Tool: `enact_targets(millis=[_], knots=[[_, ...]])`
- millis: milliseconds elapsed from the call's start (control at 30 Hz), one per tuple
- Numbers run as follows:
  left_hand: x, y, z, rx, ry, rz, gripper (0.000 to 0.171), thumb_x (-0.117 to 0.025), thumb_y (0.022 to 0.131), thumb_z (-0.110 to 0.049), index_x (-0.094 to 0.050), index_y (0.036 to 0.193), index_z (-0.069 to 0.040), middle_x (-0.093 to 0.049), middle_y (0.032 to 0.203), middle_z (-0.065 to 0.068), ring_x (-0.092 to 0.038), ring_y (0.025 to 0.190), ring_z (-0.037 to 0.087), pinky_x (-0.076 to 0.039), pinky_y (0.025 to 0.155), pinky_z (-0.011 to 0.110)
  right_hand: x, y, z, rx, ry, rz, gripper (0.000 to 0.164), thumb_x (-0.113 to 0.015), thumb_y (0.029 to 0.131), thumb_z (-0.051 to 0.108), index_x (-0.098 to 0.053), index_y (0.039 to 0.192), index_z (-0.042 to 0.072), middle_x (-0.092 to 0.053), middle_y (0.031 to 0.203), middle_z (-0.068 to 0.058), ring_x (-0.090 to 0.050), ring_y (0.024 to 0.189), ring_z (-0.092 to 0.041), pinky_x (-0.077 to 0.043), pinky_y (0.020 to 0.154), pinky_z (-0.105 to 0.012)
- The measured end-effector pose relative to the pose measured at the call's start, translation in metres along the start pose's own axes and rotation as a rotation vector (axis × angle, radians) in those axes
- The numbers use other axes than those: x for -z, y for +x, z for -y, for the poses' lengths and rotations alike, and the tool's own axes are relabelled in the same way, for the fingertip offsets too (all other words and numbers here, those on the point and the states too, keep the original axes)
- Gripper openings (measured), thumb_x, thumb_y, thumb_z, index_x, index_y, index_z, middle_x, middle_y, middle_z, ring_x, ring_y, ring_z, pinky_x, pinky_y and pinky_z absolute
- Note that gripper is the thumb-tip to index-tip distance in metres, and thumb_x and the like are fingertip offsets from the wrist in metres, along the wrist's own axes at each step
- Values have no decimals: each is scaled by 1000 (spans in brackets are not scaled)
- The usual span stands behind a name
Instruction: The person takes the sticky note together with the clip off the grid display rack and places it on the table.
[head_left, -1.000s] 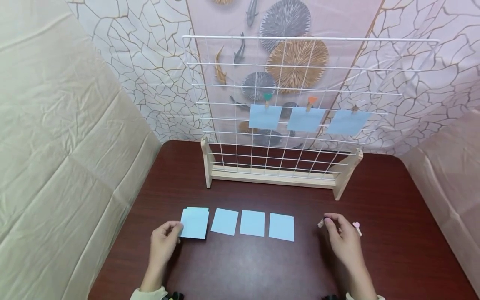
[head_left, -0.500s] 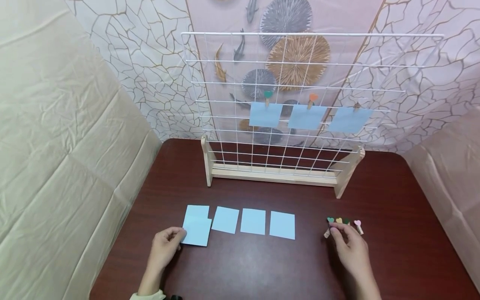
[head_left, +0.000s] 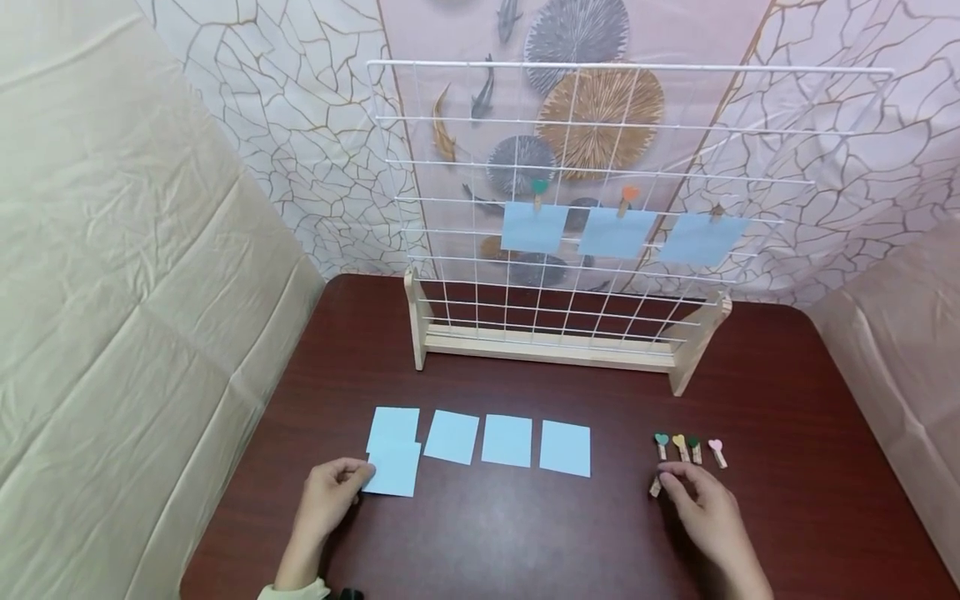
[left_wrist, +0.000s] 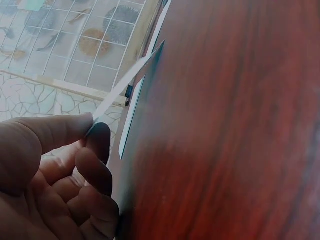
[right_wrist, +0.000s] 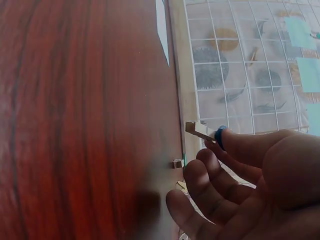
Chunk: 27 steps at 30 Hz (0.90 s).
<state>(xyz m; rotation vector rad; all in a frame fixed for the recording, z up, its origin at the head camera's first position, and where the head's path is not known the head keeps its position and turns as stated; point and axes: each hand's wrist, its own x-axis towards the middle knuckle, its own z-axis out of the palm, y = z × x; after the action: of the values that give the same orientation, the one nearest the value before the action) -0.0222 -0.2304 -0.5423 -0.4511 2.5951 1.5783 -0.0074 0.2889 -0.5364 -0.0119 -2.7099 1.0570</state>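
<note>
My left hand (head_left: 326, 500) pinches a light blue square of paper (head_left: 394, 471) at its left edge, between thumb and fingers. The left wrist view shows this paper (left_wrist: 117, 90) edge-on, tilted up above the table. Behind it lies another blue square (head_left: 393, 425), partly covered in the head view. At the right, my right hand (head_left: 708, 512) pinches a small wooden clothespin (head_left: 656, 487) by its head. A dark blue decoration shows at the thumb tip on this clothespin (right_wrist: 202, 131) in the right wrist view, its wooden end pointing away from the fingers.
Three blue squares lie in a row, the middle one (head_left: 507, 440) included. Several heart-topped clothespins (head_left: 681, 447) lie beyond my right hand. At the back stands a white wire grid (head_left: 472, 304) on wooden feet (head_left: 690, 354), three blue papers (head_left: 534, 227) clipped to it.
My left hand has drawn the held paper toward me, uncovering the square behind it. My right hand has moved the clothespin nearer to me, away from the other clothespins.
</note>
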Motion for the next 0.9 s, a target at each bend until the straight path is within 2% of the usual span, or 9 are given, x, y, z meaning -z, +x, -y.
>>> enact_targets(millis=[133,300,367,600,767,900], knots=[[2,-1,0,26,32,4,18,-79,96,-20,-81,99,-2,-69,71,4,-61,60,17,-50,58,29,0,0,-2,33,-54,69,9,-76,96,7,-79,103,11,-77,103,-5,-66,99,-5,-41,81,-12],[4,-1,3,58,106,-20,18,-81,94,-23,-82,95,-5,-68,69,0,-61,60,17,-50,60,30,0,1,-4,55,-83,123,10,-77,95,6,-78,101,14,-77,100,0,-68,94,-7,-51,77,-28],[5,-2,4,59,130,-31,17,-82,93,-23,-82,93,-6,-67,67,0,-60,59,16,-49,59,30,0,2,-5,55,-83,131,10,-77,95,6,-78,101,14,-77,100,0,-67,93,-6,-52,76,-32],[9,-6,4,29,205,-28,17,-82,92,-23,-79,84,-8,-59,63,-4,-54,60,13,-45,60,27,-1,3,-5,40,-96,163,8,-75,97,8,-78,102,15,-77,100,1,-67,95,-8,-53,78,-35],[12,-8,5,9,258,-17,17,-82,92,-23,-78,83,-9,-56,65,-6,-51,64,13,-43,63,27,1,3,-5,31,-89,185,7,-74,99,9,-78,102,14,-77,100,-1,-68,94,-11,-53,77,-37],[13,-8,6,6,274,-9,18,-81,93,-22,-77,81,-9,-52,62,-5,-49,61,13,-42,62,27,2,3,-4,1,-96,207,8,-72,100,11,-78,104,14,-77,101,-1,-68,95,-11,-53,78,-38]])
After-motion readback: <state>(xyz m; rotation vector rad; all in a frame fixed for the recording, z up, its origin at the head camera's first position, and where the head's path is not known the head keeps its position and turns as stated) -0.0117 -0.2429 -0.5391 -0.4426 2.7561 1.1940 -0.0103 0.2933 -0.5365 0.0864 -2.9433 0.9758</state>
